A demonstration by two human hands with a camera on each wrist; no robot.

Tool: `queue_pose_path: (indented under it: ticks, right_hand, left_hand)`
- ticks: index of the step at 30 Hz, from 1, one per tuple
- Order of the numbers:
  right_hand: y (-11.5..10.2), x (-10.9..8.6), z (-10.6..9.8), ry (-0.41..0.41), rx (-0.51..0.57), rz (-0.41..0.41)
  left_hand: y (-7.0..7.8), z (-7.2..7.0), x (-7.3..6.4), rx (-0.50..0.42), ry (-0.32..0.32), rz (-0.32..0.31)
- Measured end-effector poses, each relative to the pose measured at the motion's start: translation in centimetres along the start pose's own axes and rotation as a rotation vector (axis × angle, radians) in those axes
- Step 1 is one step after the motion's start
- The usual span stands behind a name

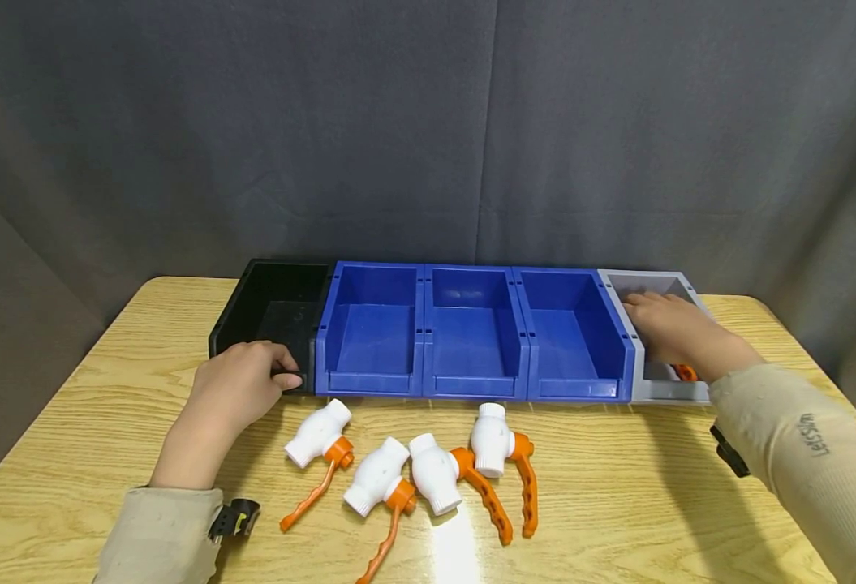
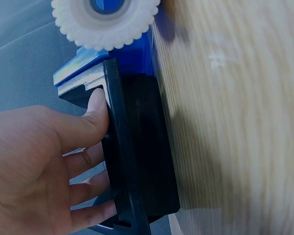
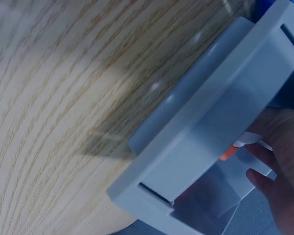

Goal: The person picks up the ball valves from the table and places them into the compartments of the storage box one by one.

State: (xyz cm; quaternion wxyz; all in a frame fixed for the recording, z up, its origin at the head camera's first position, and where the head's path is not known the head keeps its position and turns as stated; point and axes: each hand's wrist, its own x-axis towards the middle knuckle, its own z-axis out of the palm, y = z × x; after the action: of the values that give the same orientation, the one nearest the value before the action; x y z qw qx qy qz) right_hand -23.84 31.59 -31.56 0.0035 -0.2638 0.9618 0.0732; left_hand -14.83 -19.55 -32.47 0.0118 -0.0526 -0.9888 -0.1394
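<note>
My left hand (image 1: 241,380) rests at the front rim of the black bin (image 1: 226,320). In the left wrist view its fingers (image 2: 90,188) reach over the rim, their tips hidden behind the wall, and the thumb lies against the edge. My right hand (image 1: 664,324) is down inside the grey bin (image 1: 672,391). Under it lies a white ball valve with an orange handle (image 1: 686,372). In the right wrist view the valve's white body (image 3: 250,139) shows beside the fingers; I cannot tell whether they grip it.
Three blue bins (image 1: 372,324) stand side by side between the black and grey ones. In front, several white ball valves (image 1: 378,477) with orange handles lie on the wooden table (image 1: 617,503). A grey curtain (image 1: 325,138) hangs behind the bins.
</note>
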Motion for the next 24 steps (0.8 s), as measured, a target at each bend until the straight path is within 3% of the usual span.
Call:
queue_pose_path:
  ticks: [14, 24]
  right_hand:
    - [-0.31, 0.27, -0.17, -0.084, 0.005, 0.073]
    - [0.06, -0.08, -0.42, -0.04, 0.049, 0.062]
  left_hand:
    - [-0.04, -0.15, -0.15, -0.006, -0.002, -0.004]
    - [0.0, -0.1, -0.11, -0.009, -0.005, -0.006]
